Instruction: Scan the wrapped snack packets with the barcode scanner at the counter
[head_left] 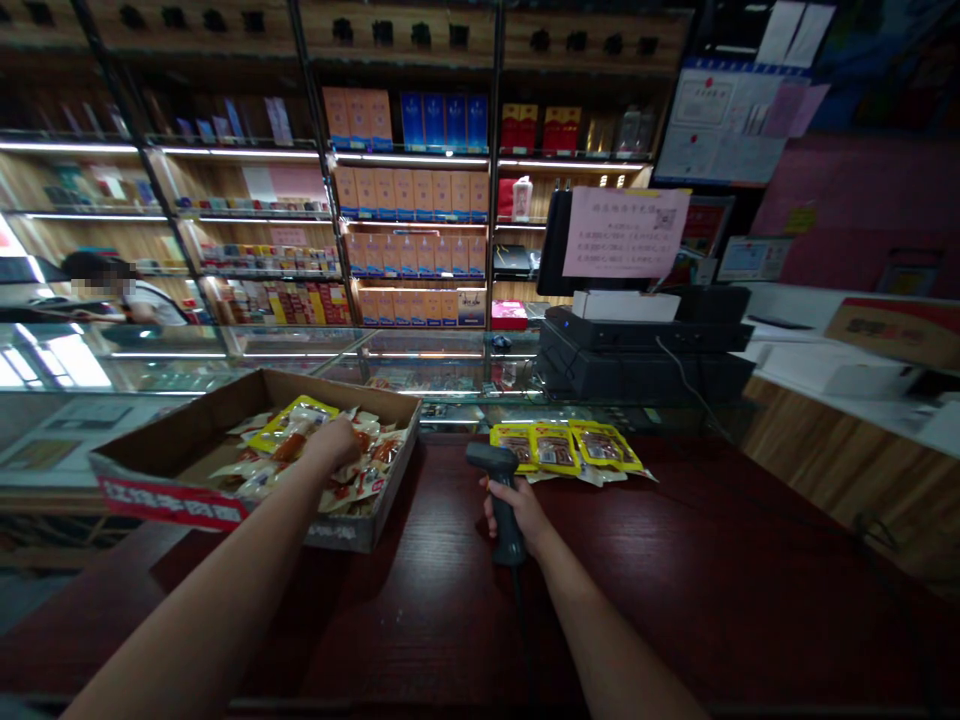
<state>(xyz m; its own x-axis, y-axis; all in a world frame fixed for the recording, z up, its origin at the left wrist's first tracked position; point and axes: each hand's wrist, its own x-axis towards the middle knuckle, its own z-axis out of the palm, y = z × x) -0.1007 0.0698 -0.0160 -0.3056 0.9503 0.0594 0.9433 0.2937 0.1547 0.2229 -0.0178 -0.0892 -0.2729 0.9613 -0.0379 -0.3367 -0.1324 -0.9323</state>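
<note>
Snack packets [379, 452] lay heaped in a lidless cardboard box [180, 503] on the left of the counter [442, 600], so my left hand [335, 443] could reach in from above. Its fingers were buried among the packets; I could not tell whether they gripped one. My right hand [521, 508] was wrapped around the barcode scanner [508, 540] by its handle, probably to leave the head free, which faced the box. Yellow packets [555, 450] lay beside that head, seemingly kept apart from the heap. Beyond, a monitor [555, 240] with a paper notice [626, 235] blocked part of the shelves [412, 225], and the box's wall stood between heap and scanner.
</note>
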